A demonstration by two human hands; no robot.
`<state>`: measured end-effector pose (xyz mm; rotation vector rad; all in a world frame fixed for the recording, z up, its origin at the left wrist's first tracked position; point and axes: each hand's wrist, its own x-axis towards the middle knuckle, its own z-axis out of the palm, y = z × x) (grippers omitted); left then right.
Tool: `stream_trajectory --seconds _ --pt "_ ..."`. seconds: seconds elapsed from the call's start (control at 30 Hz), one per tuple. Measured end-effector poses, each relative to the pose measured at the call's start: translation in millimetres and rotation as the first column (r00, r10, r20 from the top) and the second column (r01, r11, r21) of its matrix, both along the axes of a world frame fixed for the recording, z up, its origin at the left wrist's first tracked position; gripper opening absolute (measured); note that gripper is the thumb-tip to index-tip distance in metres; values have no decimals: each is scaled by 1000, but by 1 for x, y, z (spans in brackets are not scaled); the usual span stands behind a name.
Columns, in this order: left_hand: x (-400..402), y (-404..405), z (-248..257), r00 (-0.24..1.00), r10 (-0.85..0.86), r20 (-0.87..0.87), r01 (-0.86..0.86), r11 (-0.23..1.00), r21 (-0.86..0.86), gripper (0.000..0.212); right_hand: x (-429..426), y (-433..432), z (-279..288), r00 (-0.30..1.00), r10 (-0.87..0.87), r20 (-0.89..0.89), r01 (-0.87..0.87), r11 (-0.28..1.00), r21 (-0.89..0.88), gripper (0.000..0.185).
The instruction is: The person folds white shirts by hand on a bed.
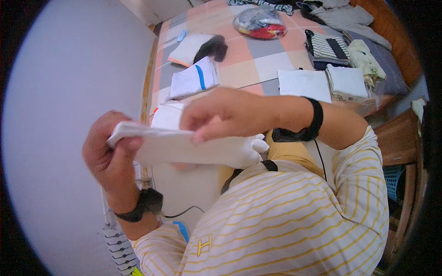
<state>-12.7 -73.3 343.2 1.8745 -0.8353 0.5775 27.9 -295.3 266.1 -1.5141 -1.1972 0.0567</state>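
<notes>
A white cloth [193,153] is stretched in front of my body, held up off the bed. My left hand [115,151] is closed around its gathered end near the wall. Along the upper edge, my right hand [224,115] pinches the fabric between thumb and fingers; motion blurs both hands slightly. The far end of the cloth hangs in bunched folds by my waist. Just beyond my hands, another white cloth [167,115] lies on the bed, partly hidden by my right hand. Behind that is a folded white cloth with a blue stripe [186,81].
On the checked bed sheet [241,67] lie a white-and-black garment [193,48], a plastic bag of clothes [260,22], folded white cloths [304,82] and a stack with a striped garment [328,45]. A wall [76,103] rises at left; a wooden chair [397,151] stands at right.
</notes>
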Motion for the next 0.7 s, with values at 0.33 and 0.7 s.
stream_trajectory --seconds 0.33,0.7 --pt "-62 38 22 932 225 283 -162 960 -229 22 0 -17 -122 981 84 -175 -155 881 -447 23" --pt "-94 48 1 813 502 293 -404 851 -337 26 -21 -29 -192 907 21 -420 -94 984 -153 15"
